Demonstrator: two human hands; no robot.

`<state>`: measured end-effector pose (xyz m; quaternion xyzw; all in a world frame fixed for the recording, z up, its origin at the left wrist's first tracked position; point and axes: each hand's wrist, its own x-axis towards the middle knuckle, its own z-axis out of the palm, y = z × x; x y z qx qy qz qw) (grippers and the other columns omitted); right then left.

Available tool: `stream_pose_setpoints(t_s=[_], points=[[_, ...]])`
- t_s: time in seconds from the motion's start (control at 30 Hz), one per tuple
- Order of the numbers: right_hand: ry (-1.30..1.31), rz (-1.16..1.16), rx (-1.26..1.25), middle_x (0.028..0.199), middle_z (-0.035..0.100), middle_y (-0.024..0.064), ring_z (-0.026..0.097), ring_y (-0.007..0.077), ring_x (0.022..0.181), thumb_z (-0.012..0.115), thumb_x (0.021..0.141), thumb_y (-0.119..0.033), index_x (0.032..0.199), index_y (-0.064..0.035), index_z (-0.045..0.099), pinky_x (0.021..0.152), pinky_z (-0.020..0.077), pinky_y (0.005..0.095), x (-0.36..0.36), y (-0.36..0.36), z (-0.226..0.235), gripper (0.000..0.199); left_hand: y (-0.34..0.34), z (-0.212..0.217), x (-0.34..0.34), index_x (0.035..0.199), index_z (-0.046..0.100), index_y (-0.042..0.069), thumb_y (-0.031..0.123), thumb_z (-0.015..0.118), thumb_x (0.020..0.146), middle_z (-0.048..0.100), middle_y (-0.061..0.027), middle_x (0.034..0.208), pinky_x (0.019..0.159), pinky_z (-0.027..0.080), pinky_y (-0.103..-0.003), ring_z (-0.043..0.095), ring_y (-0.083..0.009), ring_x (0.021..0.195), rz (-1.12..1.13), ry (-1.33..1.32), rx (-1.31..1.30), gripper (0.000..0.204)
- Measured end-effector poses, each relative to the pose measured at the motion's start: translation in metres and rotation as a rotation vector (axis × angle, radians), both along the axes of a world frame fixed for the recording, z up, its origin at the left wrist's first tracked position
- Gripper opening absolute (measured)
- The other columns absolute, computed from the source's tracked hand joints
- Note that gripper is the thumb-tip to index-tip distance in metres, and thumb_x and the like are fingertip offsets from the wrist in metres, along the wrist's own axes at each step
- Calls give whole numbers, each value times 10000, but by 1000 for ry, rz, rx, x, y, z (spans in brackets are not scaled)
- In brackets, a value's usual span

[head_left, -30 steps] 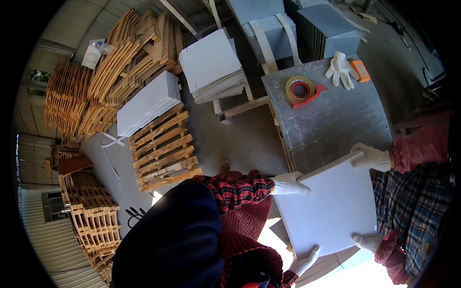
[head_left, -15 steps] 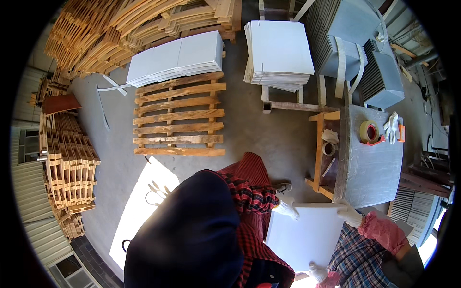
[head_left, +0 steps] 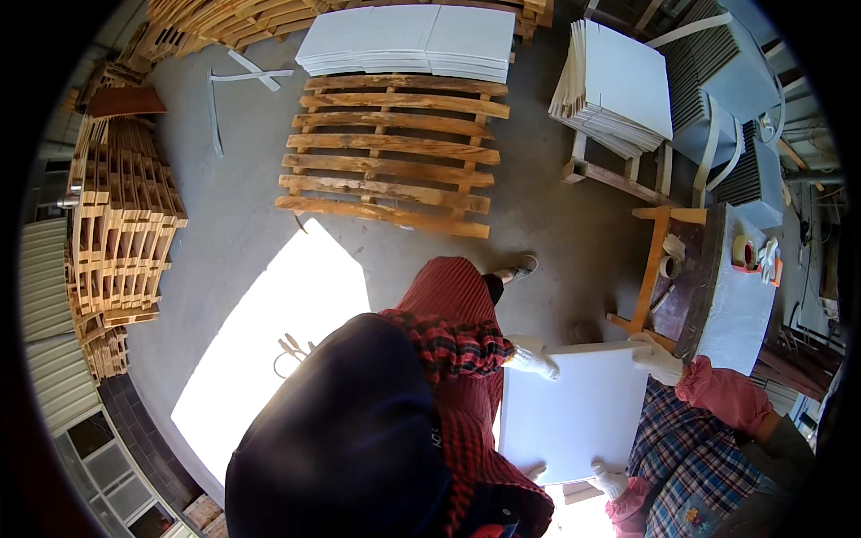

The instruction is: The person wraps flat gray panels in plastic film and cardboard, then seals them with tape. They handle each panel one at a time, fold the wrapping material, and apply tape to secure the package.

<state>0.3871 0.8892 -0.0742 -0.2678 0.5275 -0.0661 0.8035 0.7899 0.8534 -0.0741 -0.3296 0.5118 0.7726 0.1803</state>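
A white flat panel (head_left: 574, 412) is held between me and a co-worker at the lower right. My left hand (head_left: 534, 360), in a white glove below a red-and-black checked sleeve, grips its far left corner. At the near left corner, only part of my right hand (head_left: 536, 472) shows on the panel's edge; the rest is hidden. The co-worker's gloved hands, one at the far right corner (head_left: 659, 362) and one at the near right corner (head_left: 611, 481), hold the opposite side. My dark blue clothing and red striped apron (head_left: 448, 287) fill the lower middle.
A wooden pallet (head_left: 390, 157) lies ahead, with stacked white panels (head_left: 404, 40) at its far end. Another white stack (head_left: 628, 76) sits on a frame at right. A table (head_left: 740, 287) bears tape and gloves. Pallet stacks (head_left: 126, 215) line the left; white straps (head_left: 215, 112) lie on the floor.
The pallet and white stacks have shifted right and up in view, and the table right. The panel stays held by both people. Part of my right hand now shows at its near left corner.
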Motion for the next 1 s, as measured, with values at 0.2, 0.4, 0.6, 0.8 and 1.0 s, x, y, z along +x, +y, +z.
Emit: stream_pose_setpoints(t_s=[0.2, 0.4, 0.6, 0.8, 1.0], points=[[-90, 202, -72, 1201, 603, 49, 615, 142, 1044, 707, 975, -226, 1365, -75, 500, 887, 532, 276, 108, 22, 8, 466, 58, 44, 111, 1323, 579, -39, 567, 761, 750, 682, -234, 1215, 950, 505, -418, 662, -361, 1127, -7, -248, -117, 854], [87, 79, -38, 1233, 600, 65, 619, 173, 1068, 689, 975, -298, 1383, -69, 486, 894, 544, 308, 248, 61, 60, 511, 108, 40, 220, 1183, 644, -22, 473, 741, 797, 698, -161, 1067, 900, 493, -405, 666, -278, 1020, 104, -282, -182, 635], [195, -526, 34, 1265, 597, 81, 622, 204, 1092, 672, 974, -369, 1402, -64, 472, 901, 557, 340, 443, 145, 114, 563, 90, 70, 347, 1051, 721, -20, 477, 733, 773, 735, -159, 955, 821, 527, -400, 704, -283, 895, 203, -229, -180, 569], [156, -1047, 42, 1297, 594, 96, 625, 236, 1116, 655, 973, -441, 1420, -58, 458, 908, 569, 372, 653, 188, 151, 621, 25, 102, 493, 986, 757, 10, 511, 732, 773, 752, -145, 907, 790, 544, -396, 724, -271, 840, 284, -181, -208, 545], [74, -1358, 60, 1329, 590, 112, 629, 267, 1140, 637, 972, -512, 1438, -53, 444, 915, 581, 404, 823, 167, 160, 683, -54, 120, 600, 1108, 744, 46, 508, 678, 817, 755, -146, 1022, 836, 538, -391, 721, -263, 932, 309, -307, -384, 550]])
